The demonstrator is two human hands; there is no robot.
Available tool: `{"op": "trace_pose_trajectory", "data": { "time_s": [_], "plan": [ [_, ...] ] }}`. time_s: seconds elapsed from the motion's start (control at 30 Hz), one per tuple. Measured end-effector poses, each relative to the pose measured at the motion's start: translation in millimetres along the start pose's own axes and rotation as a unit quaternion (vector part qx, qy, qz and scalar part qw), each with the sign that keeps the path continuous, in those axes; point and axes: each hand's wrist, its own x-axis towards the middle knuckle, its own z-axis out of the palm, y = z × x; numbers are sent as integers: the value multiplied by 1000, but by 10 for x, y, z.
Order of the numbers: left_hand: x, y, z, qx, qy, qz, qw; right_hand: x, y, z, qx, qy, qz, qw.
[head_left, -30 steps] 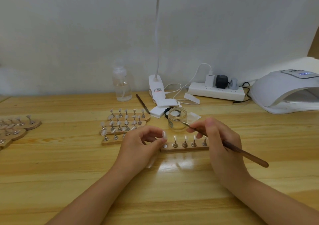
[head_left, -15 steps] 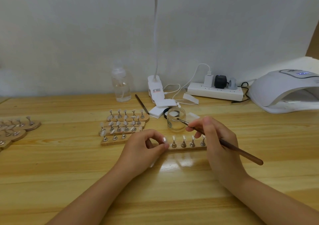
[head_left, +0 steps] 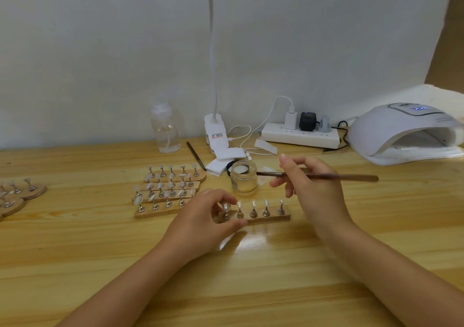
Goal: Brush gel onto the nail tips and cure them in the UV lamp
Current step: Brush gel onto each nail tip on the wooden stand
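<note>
Glass jar (head_left: 244, 181) behind strip (head_left: 261, 217); left hand (head_left: 200, 222) pinches strip end, right hand (head_left: 317, 188) grips brush (head_left: 351, 176).

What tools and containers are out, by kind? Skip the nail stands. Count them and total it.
Brushes: 2, one in the right hand, one lying beside the desk lamp
Glass jar: 1
Clear bottle: 1
UV lamp: 1
Desk lamp: 1
Total: 6

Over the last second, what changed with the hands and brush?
The right hand lifted the brush, swinging it from angled down to nearly level, its tip now beside the glass jar. The left hand still grips the end of the wooden strip of nail tips, which hasn't moved.
</note>
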Motion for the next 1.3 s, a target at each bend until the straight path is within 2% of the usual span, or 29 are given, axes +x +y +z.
{"op": "trace_pose_trajectory", "data": {
  "time_s": [0.1, 0.4, 0.6, 0.8, 0.9, 1.1, 1.3],
  "plan": [
    [50, 23, 17, -32, 5, -6, 999, 207, -57, -62, -28, -2, 4, 1000],
    [81, -7, 70, -86, 31, -5, 996, 723, -157, 110, -136, -34, -78, 987],
    [79, -24, 78, -84, 41, 5, 996, 837, -35, 322, -304, -95, -64, 946],
    [57, -34, 105, -62, 53, 25, 996, 790, 55, 434, -406, -117, -75, 903],
    [47, -39, 111, -50, 57, 31, 997, 801, 32, 419, -403, -115, -68, 905],
    [7, -31, 129, -22, 75, 59, 995, 899, -54, 270, -299, -60, -36, 952],
    [-8, -11, 130, 26, 90, 83, 992, 911, -49, 128, -254, -47, 0, 966]
  ]
}}
